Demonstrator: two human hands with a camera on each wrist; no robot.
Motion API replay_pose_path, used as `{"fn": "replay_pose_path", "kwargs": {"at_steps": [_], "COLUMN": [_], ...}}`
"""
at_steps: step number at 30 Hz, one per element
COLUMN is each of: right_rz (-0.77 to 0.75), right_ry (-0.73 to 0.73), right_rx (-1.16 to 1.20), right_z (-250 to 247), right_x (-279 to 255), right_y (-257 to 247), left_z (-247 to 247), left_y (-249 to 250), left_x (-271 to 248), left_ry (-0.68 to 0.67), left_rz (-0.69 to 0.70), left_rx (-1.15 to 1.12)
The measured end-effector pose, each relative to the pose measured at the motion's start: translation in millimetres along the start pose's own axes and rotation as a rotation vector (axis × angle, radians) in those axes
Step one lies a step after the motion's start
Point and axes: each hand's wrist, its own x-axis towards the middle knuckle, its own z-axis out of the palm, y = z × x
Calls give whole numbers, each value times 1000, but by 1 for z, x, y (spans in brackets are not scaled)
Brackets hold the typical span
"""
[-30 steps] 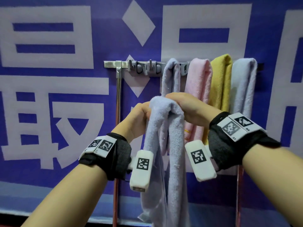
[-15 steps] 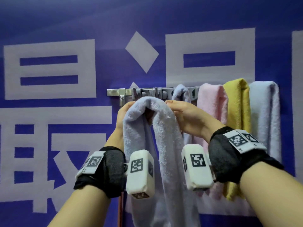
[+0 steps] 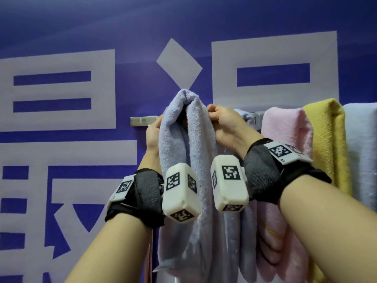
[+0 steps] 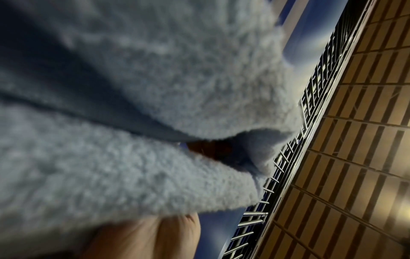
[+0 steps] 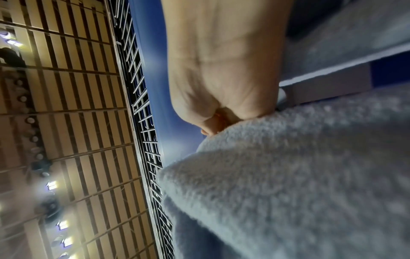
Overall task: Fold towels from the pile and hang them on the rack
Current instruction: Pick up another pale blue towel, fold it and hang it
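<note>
A folded lavender-blue towel [image 3: 195, 152] hangs doubled over between my two hands, its fold peak raised above the metal rack bar [image 3: 140, 121]. My left hand [image 3: 153, 133] grips the towel's left side, mostly hidden behind the cloth. My right hand [image 3: 221, 124] grips its right side with curled fingers. The towel [image 4: 137, 108] fills the left wrist view, with my left fingers [image 4: 159, 234] under it. In the right wrist view my right hand [image 5: 221, 78] clenches the towel [image 5: 299, 184] edge.
Several towels hang on the rack to the right: a pale blue one [image 3: 247, 231] behind my right hand, a pink one [image 3: 285, 139], a yellow one [image 3: 328, 139] and a light blue one [image 3: 363, 150]. The rack's left end is bare. A blue wall with white lettering stands behind.
Both hands have lifted the towel from chest height up to the rack bar, and its fold now stands above the bar. The view has tilted upward.
</note>
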Motion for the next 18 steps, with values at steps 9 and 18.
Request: {"fn": "replay_pose_path", "kwargs": {"at_steps": [9,18], "right_rz": [49,76], "right_ry": [116,77], "right_rx": [-70,-174], "right_z": [-6,-22], "right_x": [21,14], "right_y": [-2,27], "left_z": [-29,-32], "left_y": [-16,-32], "left_x": [19,10], "left_ry": [-5,-26], "left_rz": [-201,-356], "left_rx": [-3,351]}}
